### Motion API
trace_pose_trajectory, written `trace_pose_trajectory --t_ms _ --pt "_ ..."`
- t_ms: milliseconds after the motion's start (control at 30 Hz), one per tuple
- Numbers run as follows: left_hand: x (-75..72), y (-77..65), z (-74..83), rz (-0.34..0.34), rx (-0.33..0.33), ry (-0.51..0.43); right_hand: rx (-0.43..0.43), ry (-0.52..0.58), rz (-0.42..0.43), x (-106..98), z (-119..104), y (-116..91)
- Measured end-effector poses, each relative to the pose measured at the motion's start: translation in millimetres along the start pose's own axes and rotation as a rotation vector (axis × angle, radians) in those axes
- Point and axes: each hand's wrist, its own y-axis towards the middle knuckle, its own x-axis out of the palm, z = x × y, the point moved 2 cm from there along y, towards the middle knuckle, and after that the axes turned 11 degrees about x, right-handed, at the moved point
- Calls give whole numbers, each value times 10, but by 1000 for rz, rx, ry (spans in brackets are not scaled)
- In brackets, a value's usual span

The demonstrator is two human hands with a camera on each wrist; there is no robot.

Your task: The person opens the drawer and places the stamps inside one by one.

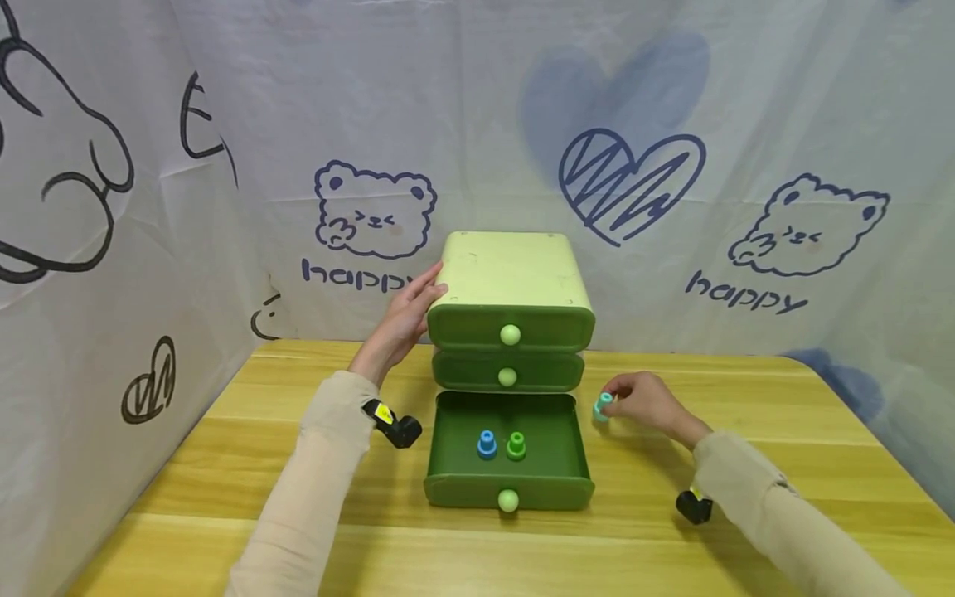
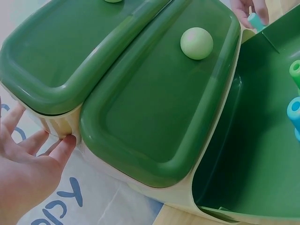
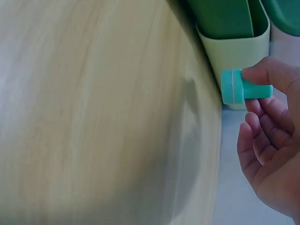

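Note:
A small three-drawer cabinet (image 1: 515, 269) with a pale yellow-green top and dark green fronts stands on the table. Its bottom drawer (image 1: 509, 492) is pulled out; inside, a blue peg (image 1: 487, 445) stands beside a green peg (image 1: 516, 447). My left hand (image 1: 406, 319) rests against the cabinet's left side near the top, fingers mostly extended, as the left wrist view also shows (image 2: 35, 161). To the right of the drawer, my right hand (image 1: 647, 402) pinches a teal peg (image 3: 236, 86) between thumb and fingers. In the right wrist view its wide base points away from the palm.
The upper drawer (image 1: 470, 328) and middle drawer (image 1: 466, 371) are closed, each with a round pale knob. A wood-grain table (image 1: 656, 539) lies beneath. White printed cloth (image 1: 492, 124) hangs behind and on the left. Each wrist wears a black camera.

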Motion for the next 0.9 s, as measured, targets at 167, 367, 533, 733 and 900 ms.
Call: trace_pose_trajectory --t_ms 167,367,533,733,900 --pt "0 2 2 1 -6 4 -13 -3 -10 6 -48 -34" --pt "2 -4 8 5 -3 2 -32 -10 -14 -13 -103 -82" --pt "0 -2 -1 3 1 -1 -65 -16 -16 -34 -166 -136" --pt "0 -11 7 -8 6 3 -117 -16 -38 -38 -290 -204" --pt "5 -10 14 -4 8 7 -141 -14 -61 -30 -382 -246"
